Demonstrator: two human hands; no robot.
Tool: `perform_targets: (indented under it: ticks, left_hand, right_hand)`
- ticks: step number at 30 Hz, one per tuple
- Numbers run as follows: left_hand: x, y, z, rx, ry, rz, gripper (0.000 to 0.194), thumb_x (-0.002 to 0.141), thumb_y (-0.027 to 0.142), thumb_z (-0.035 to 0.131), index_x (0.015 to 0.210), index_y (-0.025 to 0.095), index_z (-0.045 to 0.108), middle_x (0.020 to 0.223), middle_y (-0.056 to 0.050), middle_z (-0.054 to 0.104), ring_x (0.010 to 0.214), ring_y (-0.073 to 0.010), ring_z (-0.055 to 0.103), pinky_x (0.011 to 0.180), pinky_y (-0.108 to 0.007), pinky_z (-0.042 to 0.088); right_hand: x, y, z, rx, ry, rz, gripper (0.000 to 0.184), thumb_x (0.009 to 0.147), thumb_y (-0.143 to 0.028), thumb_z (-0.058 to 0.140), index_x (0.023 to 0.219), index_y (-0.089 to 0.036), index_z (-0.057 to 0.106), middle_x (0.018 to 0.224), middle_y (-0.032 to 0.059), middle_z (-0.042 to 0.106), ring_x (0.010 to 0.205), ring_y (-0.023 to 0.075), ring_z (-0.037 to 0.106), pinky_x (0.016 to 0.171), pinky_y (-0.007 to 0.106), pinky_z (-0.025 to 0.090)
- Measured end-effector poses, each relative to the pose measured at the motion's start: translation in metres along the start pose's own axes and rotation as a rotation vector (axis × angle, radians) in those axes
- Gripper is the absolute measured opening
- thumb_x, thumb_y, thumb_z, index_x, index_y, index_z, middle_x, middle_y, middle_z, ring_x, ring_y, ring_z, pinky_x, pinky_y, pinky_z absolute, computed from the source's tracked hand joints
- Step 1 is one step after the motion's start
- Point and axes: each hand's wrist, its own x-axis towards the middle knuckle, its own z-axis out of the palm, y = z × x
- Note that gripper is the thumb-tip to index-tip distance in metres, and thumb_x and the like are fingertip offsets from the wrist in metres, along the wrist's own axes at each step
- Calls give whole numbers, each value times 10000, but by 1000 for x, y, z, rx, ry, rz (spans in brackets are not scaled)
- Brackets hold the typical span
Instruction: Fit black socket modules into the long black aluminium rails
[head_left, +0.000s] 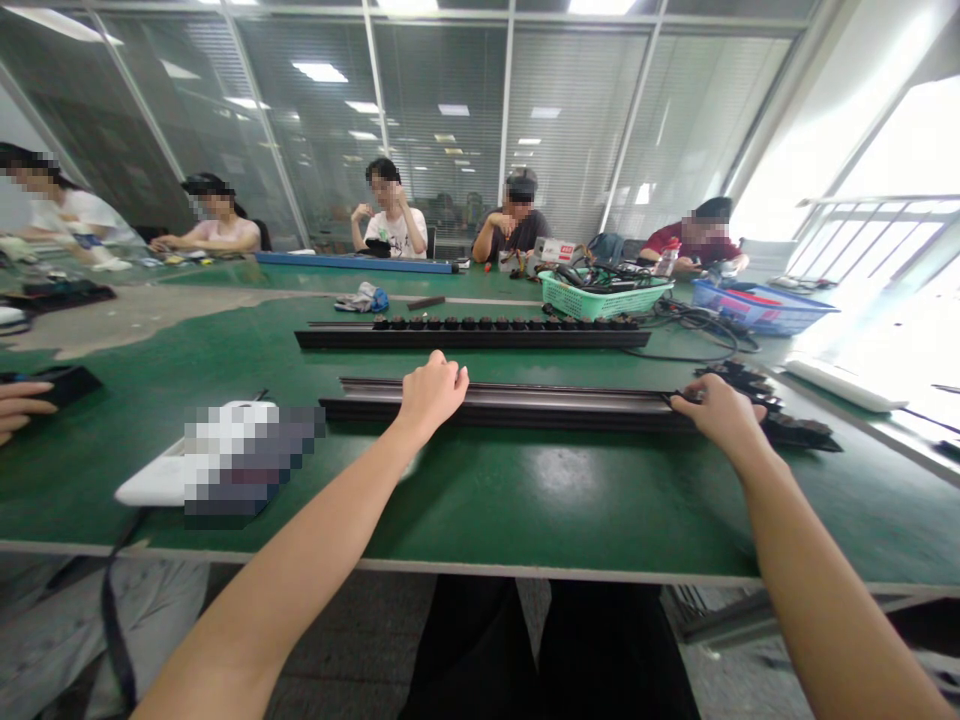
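A long black channel-shaped rail (570,410) lies across the green table in front of me, its inner groove showing grey and shiny. My left hand (435,392) is closed over the rail left of its middle, with the fingers curled onto it. Near the rail's right end, my right hand (724,412) pinches a small black part (673,397) at the groove; its shape is mostly hidden by the fingers. Several dark parts (799,432) lie around the right end beyond that hand. Farther back, a second black rail (472,340) holds a row of black round pieces (469,323).
Left of the rail, a white device (154,475) and a blurred-out object sit near the table's front edge. A green basket (607,298) of cables and a blue basket (765,310) stand at back right. Another person's hand (26,405) is at far left; several people sit opposite.
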Motion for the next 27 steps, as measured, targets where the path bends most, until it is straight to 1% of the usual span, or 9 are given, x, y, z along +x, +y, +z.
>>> perform_targets:
  ticks: [6, 11, 14, 19, 27]
  left_hand:
    - [0, 0, 0, 1, -1, 2, 479, 1046, 410, 306, 1023, 174, 722, 1137, -118, 606, 914, -255, 693, 783, -359, 531]
    - [0, -1, 1, -9, -13, -3, 492, 1049, 422, 299, 1027, 178, 726, 1143, -121, 605, 935, -257, 689, 804, -363, 530]
    - [0, -2, 2, -7, 2, 7, 487, 1047, 415, 302, 1012, 172, 723, 1126, -119, 607, 907, -251, 691, 789, -362, 531]
    - [1, -2, 4, 16, 29, 11, 478, 1042, 406, 307, 988, 169, 718, 1108, -111, 612, 876, -255, 695, 749, -363, 534]
    - [1, -2, 4, 6, 17, 12, 479, 1046, 405, 306, 995, 171, 720, 1106, -110, 609, 876, -253, 694, 761, -366, 531]
  right_hand:
    - [-4, -3, -8, -21, -64, 31, 287, 821, -485, 563, 963, -236, 558, 964, 141, 684, 957, 334, 607, 837, 439, 302]
    - [-4, -3, -11, -20, -88, 52, 283, 842, -472, 567, 992, -233, 546, 1041, 172, 691, 1012, 341, 604, 852, 440, 282]
    - [-4, -2, -10, -22, -96, 55, 281, 843, -469, 568, 997, -234, 549, 1042, 170, 697, 1026, 343, 608, 853, 437, 285]
    - [-2, 0, -7, -58, -72, 90, 281, 835, -463, 554, 1005, -240, 562, 1063, 146, 708, 1060, 343, 611, 868, 433, 299]
    - [2, 5, -7, -104, -89, 90, 300, 854, -476, 545, 1038, -242, 582, 1079, 138, 710, 1076, 322, 613, 862, 412, 308]
